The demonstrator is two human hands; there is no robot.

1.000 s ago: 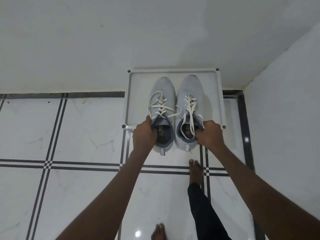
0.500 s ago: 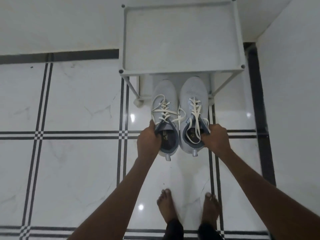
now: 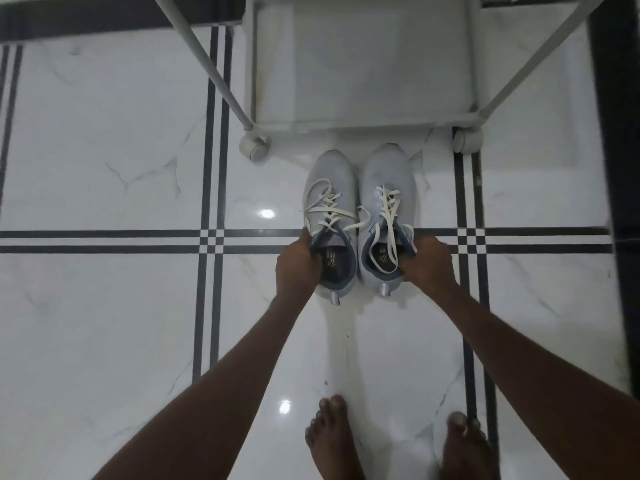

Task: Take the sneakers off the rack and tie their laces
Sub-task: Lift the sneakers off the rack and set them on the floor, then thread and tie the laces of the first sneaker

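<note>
Two light grey sneakers with loose white laces sit side by side, toes pointing at the rack. My left hand (image 3: 298, 263) grips the collar of the left sneaker (image 3: 330, 188) on its outer side. The collar of the right sneaker (image 3: 388, 174) is held by my right hand (image 3: 424, 261). Both shoes are low over the white floor tiles, just in front of the white shoe rack (image 3: 363, 124); whether their soles touch the floor I cannot tell. The laces hang untied, one end lying inside the right shoe.
The rack's legs end in round feet (image 3: 254, 147) at the front corners. My bare feet (image 3: 334, 441) stand on the glossy tiles below the shoes. Black lines cross the floor, and a dark strip (image 3: 620, 133) runs along the right side.
The sneakers came off the rack's top shelf and went down to floor level in front of it. The view dropped lower with them; both hands kept their grip.
</note>
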